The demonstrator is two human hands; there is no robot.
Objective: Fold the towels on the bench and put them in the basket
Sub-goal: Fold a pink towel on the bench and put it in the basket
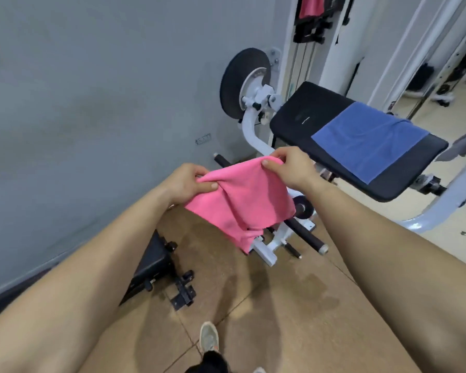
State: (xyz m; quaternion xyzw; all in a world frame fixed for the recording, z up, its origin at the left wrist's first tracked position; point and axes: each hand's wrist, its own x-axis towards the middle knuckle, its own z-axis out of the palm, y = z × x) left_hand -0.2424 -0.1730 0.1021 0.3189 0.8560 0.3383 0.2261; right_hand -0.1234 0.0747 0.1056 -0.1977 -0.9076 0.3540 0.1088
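Two hands hold a pink towel in mid-air above the tiled floor: the left hand and right hand each pinch its top edge. A blue towel lies flat on the black bench, apparently folded.

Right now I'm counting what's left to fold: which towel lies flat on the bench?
The blue towel, spread flat across the black bench pad. The pink towel hangs in midair, its top edge pinched by the left hand and right hand.
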